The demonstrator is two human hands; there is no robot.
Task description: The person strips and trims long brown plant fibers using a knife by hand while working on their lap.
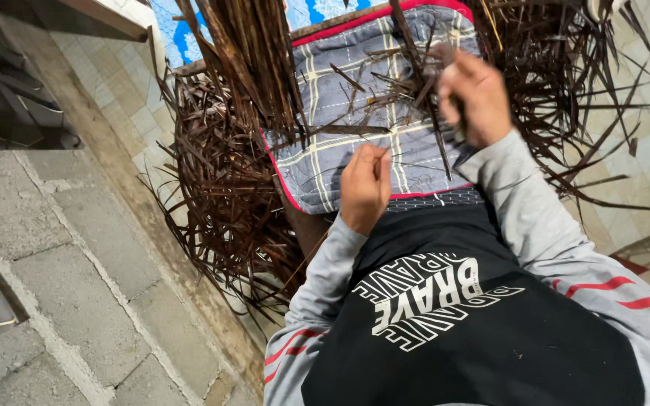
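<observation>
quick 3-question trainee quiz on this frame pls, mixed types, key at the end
1. True or false: the left hand rests on the grey checked cloth.
2. What lies heaped to the left of the cloth? A) dark brown leaf strips B) coiled rope C) bricks
3. Fill in: the cloth's edge trim is coloured ____.

Key:
1. True.
2. A.
3. Red. The right hand is blurred, closed around dark strips above the cloth.

Home courtyard workplace: tiled floor (pixel 126 90), concrete pavers (pixel 77 286), heaped dried leaf strips (pixel 220 188).
</observation>
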